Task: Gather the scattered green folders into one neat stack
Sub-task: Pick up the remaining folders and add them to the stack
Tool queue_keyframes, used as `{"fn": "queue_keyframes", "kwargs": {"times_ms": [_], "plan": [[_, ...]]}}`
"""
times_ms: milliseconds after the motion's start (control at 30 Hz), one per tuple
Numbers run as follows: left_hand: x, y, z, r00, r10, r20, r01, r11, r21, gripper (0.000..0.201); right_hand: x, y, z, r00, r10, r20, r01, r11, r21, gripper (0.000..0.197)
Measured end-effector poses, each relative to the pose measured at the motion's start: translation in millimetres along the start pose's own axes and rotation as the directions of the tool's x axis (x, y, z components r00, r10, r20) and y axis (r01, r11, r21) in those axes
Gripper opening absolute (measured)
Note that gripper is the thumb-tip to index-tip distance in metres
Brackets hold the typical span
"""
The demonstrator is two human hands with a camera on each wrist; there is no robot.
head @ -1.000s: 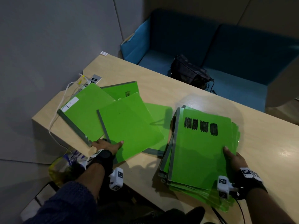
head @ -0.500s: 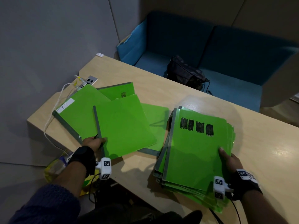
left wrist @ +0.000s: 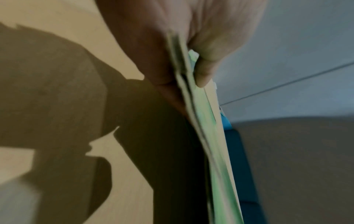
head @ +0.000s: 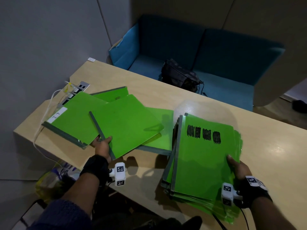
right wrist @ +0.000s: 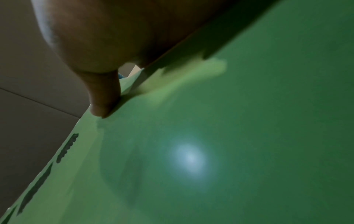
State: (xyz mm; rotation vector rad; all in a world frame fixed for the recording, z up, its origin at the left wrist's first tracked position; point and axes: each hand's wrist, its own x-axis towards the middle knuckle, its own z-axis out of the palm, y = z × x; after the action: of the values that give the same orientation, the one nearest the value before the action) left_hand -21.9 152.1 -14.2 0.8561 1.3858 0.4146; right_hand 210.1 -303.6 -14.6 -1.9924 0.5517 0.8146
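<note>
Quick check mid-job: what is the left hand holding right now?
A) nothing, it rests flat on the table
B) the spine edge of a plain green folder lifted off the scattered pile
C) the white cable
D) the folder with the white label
B: the left hand pinches the grey spine of the plain green folder, thumb on top, its far edge raised above the scattered folders.

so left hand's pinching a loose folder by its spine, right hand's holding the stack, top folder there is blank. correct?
Not quite. The stack's top folder has black scribbles, per the head view. Otherwise right: left hand pinches a loose folder by its spine, right hand holds the stack.
</note>
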Motion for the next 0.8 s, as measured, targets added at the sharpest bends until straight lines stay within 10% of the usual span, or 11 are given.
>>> {"fn": "queue_keyframes", "kwargs": {"times_ms": [333, 467, 600, 800], "plan": [[-46, 17, 17, 0.979, 0.019, 0.205, -0.016, 1.000, -0.015, 0.038, -9, 15, -17, 0.998, 0.050, -0.047, -0.051, 0.998, -0.023, 0.075], [-56, 28, 21, 0.962, 0.148, 0.228, -0.141, 0.989, -0.049, 0.037, -1, 18, -16, 0.997, -0.075, -0.026, 0.068, 0.977, -0.201, 0.107], [-65, 63, 17, 0.934, 0.247, 0.259, -0.199, 0.960, -0.197, 0.049, -6, 16, -18, 0.993, -0.114, -0.035, 0.101, 0.957, -0.272, 0.088], [-95, 104, 37, 0.836, 0.474, 0.274, -0.440, 0.880, -0.180, 0.015, -10, 15, -20, 0.986, -0.164, 0.008, 0.158, 0.935, -0.318, 0.067]]}}
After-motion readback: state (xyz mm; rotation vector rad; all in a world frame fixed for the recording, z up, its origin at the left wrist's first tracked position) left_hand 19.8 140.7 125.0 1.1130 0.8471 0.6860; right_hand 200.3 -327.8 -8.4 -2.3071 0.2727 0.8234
